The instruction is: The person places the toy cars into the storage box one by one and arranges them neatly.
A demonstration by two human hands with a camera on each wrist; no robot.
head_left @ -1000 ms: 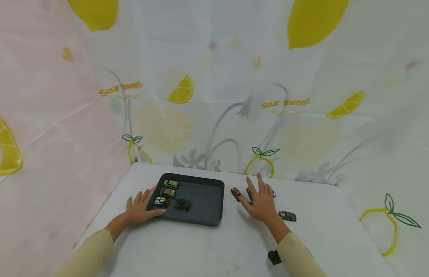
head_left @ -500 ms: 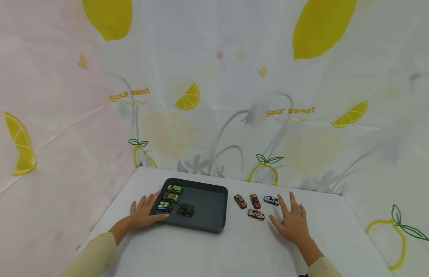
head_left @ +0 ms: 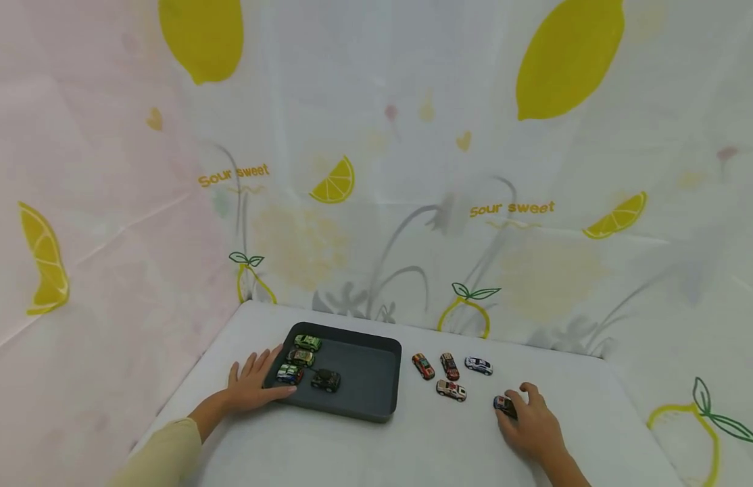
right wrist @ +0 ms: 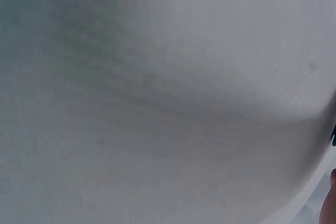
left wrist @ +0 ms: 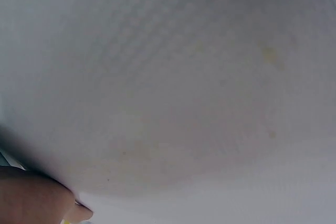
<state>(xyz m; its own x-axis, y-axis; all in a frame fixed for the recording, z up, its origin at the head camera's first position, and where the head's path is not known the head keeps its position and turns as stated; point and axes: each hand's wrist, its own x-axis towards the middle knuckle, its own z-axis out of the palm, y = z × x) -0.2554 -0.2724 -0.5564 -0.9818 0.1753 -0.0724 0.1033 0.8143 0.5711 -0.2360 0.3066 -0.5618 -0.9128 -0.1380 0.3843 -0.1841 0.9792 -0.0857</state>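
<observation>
In the head view my left hand [head_left: 255, 382] lies with extended fingers at the left rim of a dark grey tray [head_left: 370, 414], thumb along its front edge. The tray holds a green toy car [head_left: 307, 342], a yellowish one [head_left: 300, 357], a white, green and blue one [head_left: 289, 373] and a black tank-like toy [head_left: 325, 380]. To the right, my right hand [head_left: 535, 426] pinches a blue toy car [head_left: 503, 404] at the table surface, thumb and forefinger about it and partly hiding it. The left wrist view catches only part of the left hand [left wrist: 34, 198].
Between tray and right hand stand a red-orange toy car [head_left: 423, 366], a black and red one [head_left: 449, 366], a white and red one [head_left: 451, 389] and a white and blue one [head_left: 478, 365]. A lemon-print sheet [head_left: 389, 230] rises behind the white table [head_left: 376, 453].
My right hand has moved right and toward me, from over the other cars to the blue toy car, its fingers closing about it. The left hand stays at the tray; the head view has tilted upward.
</observation>
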